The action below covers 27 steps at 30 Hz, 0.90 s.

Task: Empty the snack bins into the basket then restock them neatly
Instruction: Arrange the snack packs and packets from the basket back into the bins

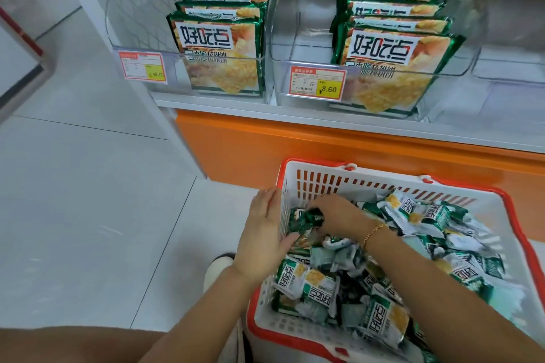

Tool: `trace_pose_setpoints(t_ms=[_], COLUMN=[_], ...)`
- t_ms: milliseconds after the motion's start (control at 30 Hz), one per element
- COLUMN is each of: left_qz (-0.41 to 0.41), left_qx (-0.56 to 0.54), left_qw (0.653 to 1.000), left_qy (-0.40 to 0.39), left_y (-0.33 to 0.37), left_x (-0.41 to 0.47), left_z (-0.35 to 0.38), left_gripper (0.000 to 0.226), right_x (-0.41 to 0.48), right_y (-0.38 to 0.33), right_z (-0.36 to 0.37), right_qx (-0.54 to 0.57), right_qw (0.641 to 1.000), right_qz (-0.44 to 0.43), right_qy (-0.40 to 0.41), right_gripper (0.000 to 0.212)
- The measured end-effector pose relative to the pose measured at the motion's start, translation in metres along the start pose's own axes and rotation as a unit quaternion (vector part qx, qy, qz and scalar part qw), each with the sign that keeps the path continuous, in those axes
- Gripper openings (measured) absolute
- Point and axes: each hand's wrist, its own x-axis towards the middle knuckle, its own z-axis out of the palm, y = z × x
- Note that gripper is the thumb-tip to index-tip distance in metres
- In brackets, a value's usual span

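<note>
Right hand point(336, 212) maybe pinching crinkly foil packet point(309, 213).

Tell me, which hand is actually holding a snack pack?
The right hand, the one with the bracelet: its fingers curl round a dark green pack inside the basket. The left hand rests open against the basket's outer wall.

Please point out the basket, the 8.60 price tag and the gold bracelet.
basket point(324, 186): head view, far white slotted wall.
8.60 price tag point(328, 88): head view, yellow price field.
gold bracelet point(372, 231): head view, chain on right wrist.
</note>
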Motion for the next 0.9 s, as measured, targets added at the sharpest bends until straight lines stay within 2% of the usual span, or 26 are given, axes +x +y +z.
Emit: trace_pose_setpoints(t_ms=[100, 200, 333, 433, 467, 500, 567, 600, 667, 733, 767, 833, 900], left_qz=[-0.006, -0.017, 0.016, 0.017, 0.018, 0.017, 0.01, 0.002, -0.035, -0.085, -0.105, -0.127, -0.135], left_qx=[-0.083, -0.138, -0.079, 0.027, 0.057, 0.077, 0.092, 0.086, 0.026, -0.054, -0.083, -0.11, -0.113], left_qw=[0.994, 0.982, 0.992, 0.998, 0.997, 0.995, 0.994, 0.995, 0.998, 0.995, 0.991, 0.986, 0.984], left_qy=[-0.076, -0.13, -0.093, -0.057, -0.053, -0.053, -0.054, -0.049, -0.034, -0.021, -0.016, -0.015, -0.016], left_y=[0.016, 0.035, 0.053, 0.053, 0.05, 0.045, 0.033, 0.028, 0.017, 0.01, 0.006, 0.0, -0.005], left_x=[0.012, 0.024, 0.028, 0.022, 0.018, 0.014, 0.006, 0.002, -0.002, -0.003, -0.003, -0.003, -0.004], left_z=[-0.025, -0.054, -0.096, -0.129, -0.139, -0.149, -0.164, -0.169, -0.172, -0.164, -0.157, -0.142, -0.13], left_gripper=[0.098, 0.085, 0.049, 0.043, 0.041, 0.039, 0.039, 0.04, 0.04, 0.04, 0.04, 0.041, 0.039], right_x=[-0.031, -0.055, -0.064, -0.053, -0.044, -0.034, -0.014, -0.006, 0.0, -0.002, -0.003, 0.0, 0.005], right_y=[-0.002, -0.008, -0.019, -0.027, -0.027, -0.026, -0.021, -0.021, -0.02, -0.016, -0.012, -0.003, 0.002], right_z=[-0.03, -0.069, -0.094, -0.08, -0.067, -0.052, -0.015, 0.003, 0.034, 0.051, 0.057, 0.069, 0.078], right_qx=[0.082, 0.183, 0.275, 0.408, 0.401, 0.352, 0.211, 0.153, 0.097, 0.129, 0.129, 0.084, 0.02], right_qw=[0.993, 0.972, 0.944, 0.899, 0.906, 0.93, 0.977, 0.988, 0.992, 0.984, 0.979, 0.971, 0.969], right_qz=[-0.028, -0.074, -0.117, -0.096, -0.072, -0.045, -0.008, 0.0, 0.008, 0.007, 0.003, 0.012, 0.016], right_qy=[0.084, 0.126, 0.139, 0.129, 0.116, 0.096, 0.027, -0.017, -0.082, -0.125, -0.157, -0.221, -0.247], right_gripper=[0.047, 0.043, 0.039, 0.042, 0.04, 0.036, 0.025, 0.023, 0.027, 0.024, 0.028, 0.064, 0.084])
